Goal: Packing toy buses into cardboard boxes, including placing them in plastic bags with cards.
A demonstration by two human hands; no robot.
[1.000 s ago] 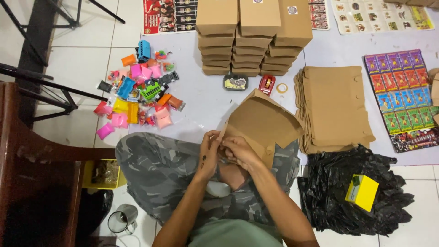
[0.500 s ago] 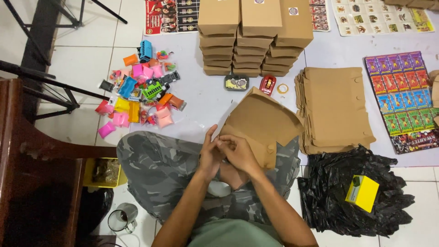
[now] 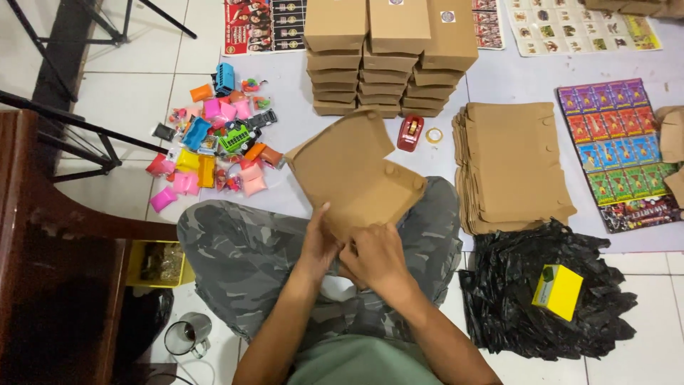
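Note:
I sit cross-legged on the floor with a flat brown cardboard box blank (image 3: 354, 173) tilted up over my lap. My left hand (image 3: 318, 244) grips its near left edge, thumb laid on the card. My right hand (image 3: 377, 258) pinches the near lower corner beside it, fingers curled under the flap. Both hands touch each other at the box's bottom edge. The far flaps of the blank stand up and lean away from me.
Stacks of folded brown boxes (image 3: 390, 57) stand ahead. A pile of flat blanks (image 3: 513, 165) lies right, with black plastic bags (image 3: 545, 292) and a yellow packet (image 3: 558, 291). Colourful small toys (image 3: 214, 142) lie left. A red tape dispenser (image 3: 410, 132), sticker sheets (image 3: 618, 153), a glass mug (image 3: 187, 335) and a wooden chair (image 3: 57, 257) are near.
The cardboard blank has been turned and lifted, so it now hides the dark tray on the floor. My hands have shifted to its near bottom edge.

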